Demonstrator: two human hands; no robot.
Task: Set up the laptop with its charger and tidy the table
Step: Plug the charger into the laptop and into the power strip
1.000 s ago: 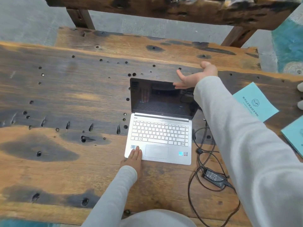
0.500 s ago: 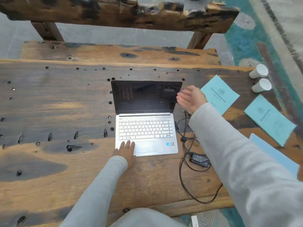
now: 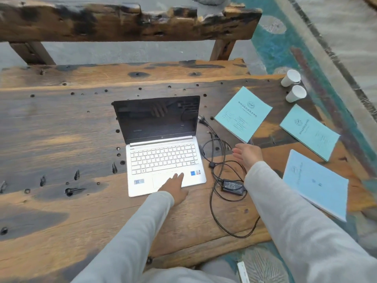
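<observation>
The laptop stands open, screen dark, near the middle of the table. We lay the left hand flat on its palm rest, fingers straight and gripping nothing; we judge that this steadies the base against sliding. The right hand hovers open, fingers relaxed and empty, above the looped cable just right of the laptop, positioned to take up the lead. The charger brick lies beside the laptop's front right corner and appears unconnected. Blue booklets and paper cups lie scattered at the right, not yet tidied.
</observation>
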